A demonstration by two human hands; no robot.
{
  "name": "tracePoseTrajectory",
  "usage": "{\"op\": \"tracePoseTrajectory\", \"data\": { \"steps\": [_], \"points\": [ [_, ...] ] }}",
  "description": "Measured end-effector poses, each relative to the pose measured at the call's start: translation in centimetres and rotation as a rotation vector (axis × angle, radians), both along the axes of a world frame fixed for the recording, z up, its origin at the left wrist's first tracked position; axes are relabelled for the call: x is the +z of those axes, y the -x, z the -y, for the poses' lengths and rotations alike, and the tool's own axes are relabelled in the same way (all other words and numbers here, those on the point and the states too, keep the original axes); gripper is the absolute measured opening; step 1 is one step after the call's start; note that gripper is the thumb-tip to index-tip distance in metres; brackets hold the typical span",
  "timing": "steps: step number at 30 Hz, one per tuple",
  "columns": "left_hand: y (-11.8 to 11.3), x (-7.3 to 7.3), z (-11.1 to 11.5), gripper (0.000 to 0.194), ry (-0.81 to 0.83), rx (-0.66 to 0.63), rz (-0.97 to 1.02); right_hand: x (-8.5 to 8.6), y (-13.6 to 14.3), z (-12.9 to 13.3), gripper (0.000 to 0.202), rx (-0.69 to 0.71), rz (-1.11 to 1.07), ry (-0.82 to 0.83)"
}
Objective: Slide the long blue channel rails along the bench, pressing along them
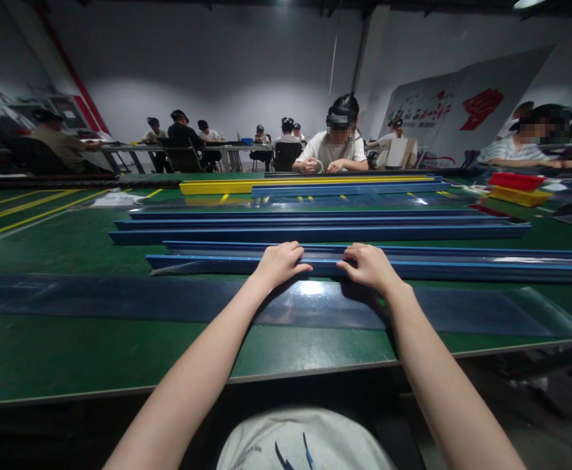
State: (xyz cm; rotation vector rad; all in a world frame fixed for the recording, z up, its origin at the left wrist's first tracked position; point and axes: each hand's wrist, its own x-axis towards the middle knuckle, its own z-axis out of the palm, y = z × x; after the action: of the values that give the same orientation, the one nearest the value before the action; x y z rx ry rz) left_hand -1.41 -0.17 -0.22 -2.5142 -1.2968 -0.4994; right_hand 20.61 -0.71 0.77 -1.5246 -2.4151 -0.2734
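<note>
A long blue channel (227, 263) lies across the green table in front of me. My left hand (282, 262) grips it, with the fingers over its inside and the thumb stretched along the near wall. A little to the right, my right hand (366, 264) holds the same channel, its fingers curled over the near wall. Between my two hands a short stretch of the channel shows. Nearer to me, a clear plastic strip (168, 303) lies flat under my forearms.
Beyond are more blue channels (207, 235), a yellow channel (227, 187), a clear sheet (383, 201) and a white paper (117, 198). Red (515, 181) and yellow (520, 196) trays stand back right. A person (337, 147) sits opposite. The table's edge (315, 373) is near my body.
</note>
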Motion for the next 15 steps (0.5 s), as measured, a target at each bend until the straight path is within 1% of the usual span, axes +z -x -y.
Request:
{"op": "tracePoseTrajectory", "data": {
  "steps": [8, 15],
  "points": [
    [0.0, 0.0, 0.1, 0.034, 0.009, 0.002, 0.009, 0.0, 0.4, 0.2, 0.029, 0.022, -0.024, 0.005],
    [0.0, 0.0, 0.0, 0.033, 0.011, -0.015, -0.026, -0.6, 1.2, 0.1, 0.032, 0.075, -0.009, -0.042]
  ]
}}
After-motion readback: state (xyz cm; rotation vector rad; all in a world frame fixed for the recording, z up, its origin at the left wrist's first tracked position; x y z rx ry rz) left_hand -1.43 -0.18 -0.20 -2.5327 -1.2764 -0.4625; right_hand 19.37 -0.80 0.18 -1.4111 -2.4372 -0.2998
